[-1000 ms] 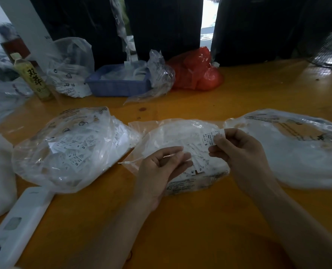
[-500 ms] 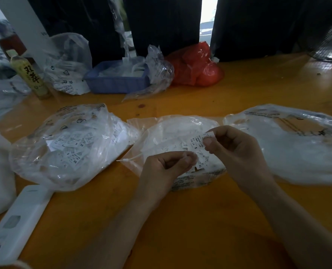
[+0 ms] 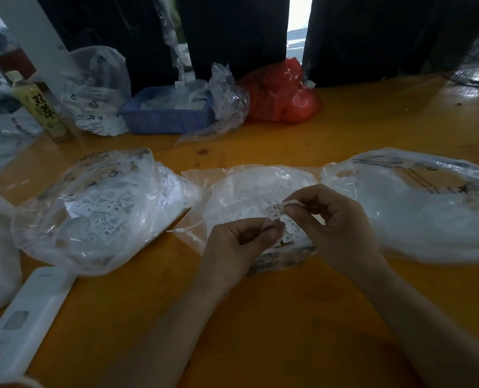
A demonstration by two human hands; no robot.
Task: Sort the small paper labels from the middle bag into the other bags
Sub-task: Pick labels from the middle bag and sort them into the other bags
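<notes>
Three clear plastic bags are lying in a row on the orange surface [image 3: 302, 317], and both hands are working over the middle bag [image 3: 249, 189]. The right hand [image 3: 342, 228] is pinching a small paper label [image 3: 274, 210] between thumb and forefinger, its other fingers [image 3: 311, 195] curling loosely above; the label is sticking out to the left of those fingertips, with an "S" printed on it. The left hand [image 3: 235, 247] is sitting just below and to the left of that label, its fingers curled in with thumb and forefinger tips pressed together; whether they are gripping a label or only the bag's film, I cannot tell. More labels, one marked "XL" [image 3: 287, 238], are lying in the middle bag right under the fingertips of both hands. The left bag [image 3: 98, 208], well apart from the left hand's knuckles, is holding a heap of printed labels. The right bag [image 3: 417, 203] is lying just beyond the back of the right hand, its contents blurred white. A white flat device [image 3: 22, 323] is lying near the left forearm.
</notes>
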